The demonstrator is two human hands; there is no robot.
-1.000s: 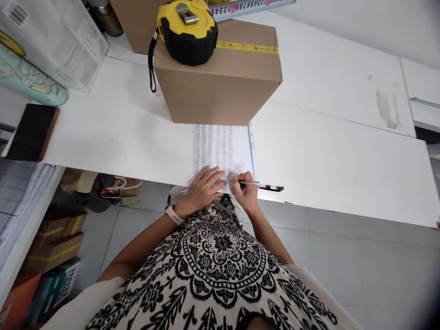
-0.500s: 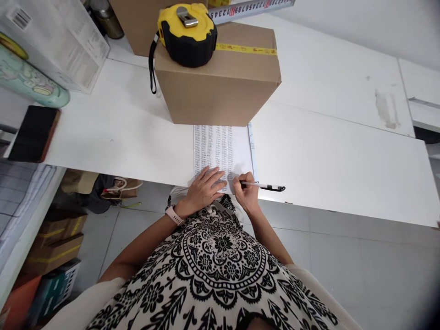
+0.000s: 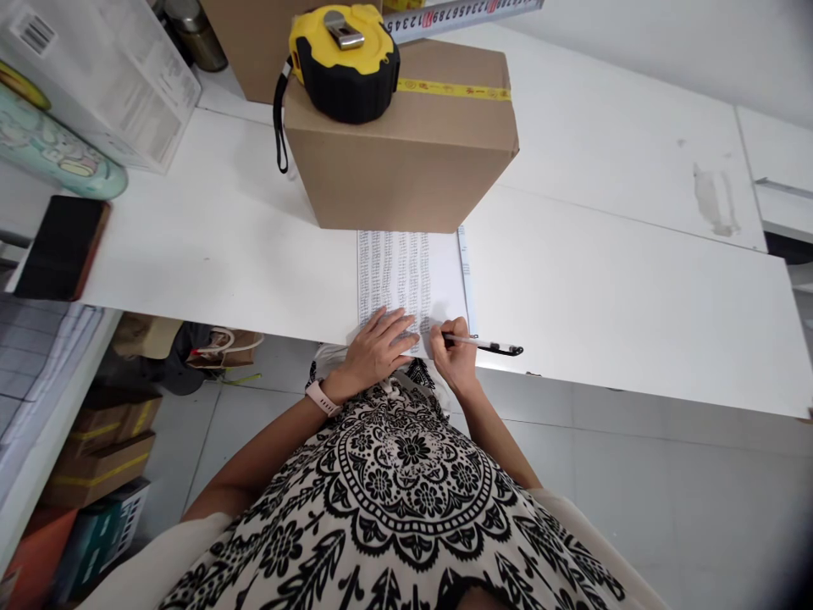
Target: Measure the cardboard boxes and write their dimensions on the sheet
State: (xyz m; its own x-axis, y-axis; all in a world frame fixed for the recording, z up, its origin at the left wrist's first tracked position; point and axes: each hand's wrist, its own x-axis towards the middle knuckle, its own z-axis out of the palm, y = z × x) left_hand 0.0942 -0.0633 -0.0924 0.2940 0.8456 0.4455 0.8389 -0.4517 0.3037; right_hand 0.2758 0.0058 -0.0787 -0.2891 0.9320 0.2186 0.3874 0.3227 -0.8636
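A sheet of paper [image 3: 445,275] with several columns of small handwriting lies at the front edge of the white table, its far end running up to a cardboard box. My left hand [image 3: 381,343] rests flat on the lower part of the sheet, fingers spread. In my right hand [image 3: 454,352] a pen [image 3: 492,345] is gripped, its black-capped back end pointing right. The pen's tip is hidden by my fingers at the right of the writing columns. A blue-edged sheet [image 3: 467,280] shows along the paper's right side.
The cardboard box [image 3: 406,186] carries a yellow-black tape measure [image 3: 346,72] with its blade out to the right. Leftward on the table [image 3: 603,288] are a phone [image 3: 62,247], a pale green bottle [image 3: 60,144] and a white carton [image 3: 107,76]. Boxes [image 3: 102,466] sit below at left.
The back end of the pen has shifted very slightly left and down. My left hand stays in place on the paper.
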